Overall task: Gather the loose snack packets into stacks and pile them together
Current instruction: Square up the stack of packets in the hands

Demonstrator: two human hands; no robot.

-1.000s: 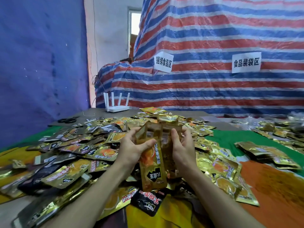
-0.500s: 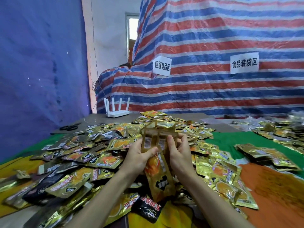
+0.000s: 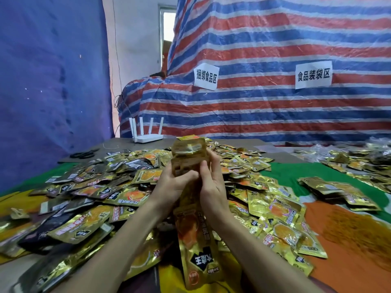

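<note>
A red, white and blue striped plastic tarp point(image 3: 275, 49) fills the back, with a plain blue sheet point(image 3: 53, 81) hanging on the left. Below them a table is covered by a green, orange and yellow cloth point(image 3: 283, 172). A wide heap of loose gold and black foil snack packets point(image 3: 95, 197) covers its left and middle. A smaller pile of gold packets point(image 3: 338, 191) lies well apart on the right.

Above the heap, an upright stack of gold foil packets point(image 3: 188, 153) is clamped between both palms. The left hand point(image 3: 171, 185) curls round its left edge, thumb pressed across the front. The right hand point(image 3: 211, 182) grips the right edge the same way. A long gold packet with a black label point(image 3: 198, 246) hangs down below the wrists.

A white four-antenna router point(image 3: 148, 137) stands at the table's far edge, and black scissors point(image 3: 84, 154) lie to its left.
</note>
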